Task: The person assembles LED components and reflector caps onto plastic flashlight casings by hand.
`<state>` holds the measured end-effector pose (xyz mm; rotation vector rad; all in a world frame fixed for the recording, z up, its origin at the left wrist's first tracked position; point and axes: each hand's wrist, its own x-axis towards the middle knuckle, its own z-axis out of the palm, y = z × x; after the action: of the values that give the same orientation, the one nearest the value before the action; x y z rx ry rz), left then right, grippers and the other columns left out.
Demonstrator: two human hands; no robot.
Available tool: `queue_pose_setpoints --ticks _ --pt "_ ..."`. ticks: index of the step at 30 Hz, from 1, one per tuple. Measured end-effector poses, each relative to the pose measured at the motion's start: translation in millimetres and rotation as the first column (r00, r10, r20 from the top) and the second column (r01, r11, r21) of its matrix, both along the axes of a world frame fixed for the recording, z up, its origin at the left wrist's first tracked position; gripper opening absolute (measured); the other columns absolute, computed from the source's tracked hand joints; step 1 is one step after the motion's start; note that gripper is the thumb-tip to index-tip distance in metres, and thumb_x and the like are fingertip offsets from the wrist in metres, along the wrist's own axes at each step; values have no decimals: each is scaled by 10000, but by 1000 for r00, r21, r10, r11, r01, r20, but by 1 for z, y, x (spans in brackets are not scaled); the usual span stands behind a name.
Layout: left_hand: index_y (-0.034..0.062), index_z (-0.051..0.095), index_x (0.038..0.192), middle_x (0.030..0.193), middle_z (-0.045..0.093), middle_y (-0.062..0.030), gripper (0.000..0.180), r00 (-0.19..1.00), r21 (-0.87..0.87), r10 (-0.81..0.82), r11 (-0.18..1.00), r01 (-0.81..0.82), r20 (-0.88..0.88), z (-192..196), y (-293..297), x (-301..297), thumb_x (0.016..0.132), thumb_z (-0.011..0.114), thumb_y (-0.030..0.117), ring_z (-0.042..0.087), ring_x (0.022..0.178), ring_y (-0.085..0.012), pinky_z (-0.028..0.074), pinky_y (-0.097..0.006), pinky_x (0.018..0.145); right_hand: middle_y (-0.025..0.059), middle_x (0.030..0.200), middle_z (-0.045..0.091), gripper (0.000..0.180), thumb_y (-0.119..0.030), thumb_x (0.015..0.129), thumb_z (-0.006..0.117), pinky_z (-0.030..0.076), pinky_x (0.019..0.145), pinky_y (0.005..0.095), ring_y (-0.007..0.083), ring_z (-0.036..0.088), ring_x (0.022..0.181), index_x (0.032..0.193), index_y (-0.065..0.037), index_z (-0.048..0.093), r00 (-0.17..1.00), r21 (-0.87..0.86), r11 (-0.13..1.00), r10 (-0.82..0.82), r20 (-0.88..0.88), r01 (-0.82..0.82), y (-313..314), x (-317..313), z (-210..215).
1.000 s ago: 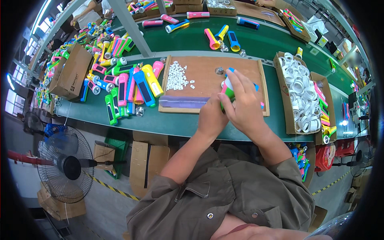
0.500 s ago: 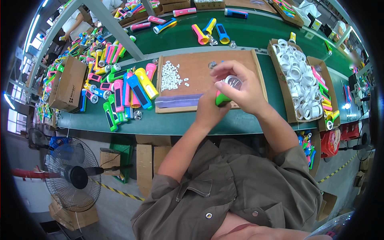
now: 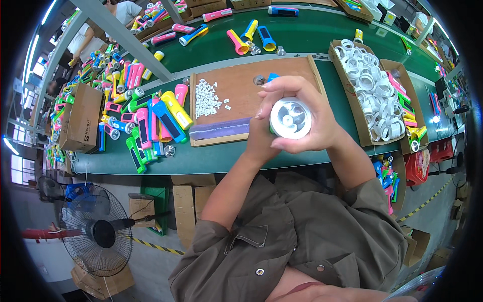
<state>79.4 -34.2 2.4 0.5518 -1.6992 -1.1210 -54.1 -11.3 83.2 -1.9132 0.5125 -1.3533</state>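
Observation:
A flashlight (image 3: 291,119) is held between my two hands over the wooden tray's near side, its round reflector and white rim turned up toward me. My right hand (image 3: 322,113) curls its fingers and thumb around the head. Below and to the left, my left hand (image 3: 260,137) is closed around the body, which is mostly hidden; a trace of green shows there. On the wooden tray (image 3: 241,75) lie a heap of small white pieces (image 3: 205,98), a purple strip (image 3: 220,131) and a loose reflector (image 3: 259,79). A blue part (image 3: 272,77) peeks out behind my right hand.
Colourful flashlights (image 3: 171,118) pile up left of the tray, beside a brown carton (image 3: 79,121). An open box of white rings (image 3: 370,90) stands on the right. Several flashlights lie on the green belt (image 3: 216,43) beyond. A fan (image 3: 103,234) stands lower left.
The flashlight's head has tipped up to face me, and my right hand has shifted from over the head to around its rim. My left hand still grips the body.

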Motion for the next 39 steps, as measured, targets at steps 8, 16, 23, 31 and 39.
queue_pose_setpoints --ticks 8,16,23,31,39 --pt "75 618 1099 1047 680 -89 372 997 -31 59 998 -57 53 -13 -12 -2 776 772 178 673 978 -248 533 -358 800 93 1110 591 598 -122 771 759 478 916 313 165 596 1033 1284 -33 463 995 149 986 -88 50 80 9 5 3" --pt "32 607 1058 998 663 -90 372 968 -172 249 956 -239 37 -1 -5 -10 744 804 68 663 909 -207 530 -311 764 94 1130 611 266 -124 958 497 473 939 305 147 588 1060 1187 5 538 936 515 857 -175 304 -8 20 6 1" --pt "37 578 1119 1021 671 -89 451 950 -159 312 939 -306 11 -17 -6 -13 739 816 88 670 941 -202 536 -310 776 76 1078 632 270 -195 1019 451 485 916 294 133 604 1031 1131 9 587 912 489 873 -201 358 0 17 6 -13" --pt "48 588 1123 1048 663 -72 448 960 -204 279 940 -272 3 -7 -5 -9 740 816 89 664 938 -201 536 -318 784 114 1139 604 438 -305 1042 332 438 1004 335 196 571 1142 1193 41 556 882 428 875 -2 471 -226 14 1 -5" --pt "50 566 1126 1061 656 -78 484 972 -144 228 965 -218 59 -11 -7 -7 721 829 87 658 928 -199 536 -322 769 84 1175 554 340 -162 977 449 426 974 298 149 540 1128 1269 5 506 961 453 889 -65 268 -67 20 4 -3"
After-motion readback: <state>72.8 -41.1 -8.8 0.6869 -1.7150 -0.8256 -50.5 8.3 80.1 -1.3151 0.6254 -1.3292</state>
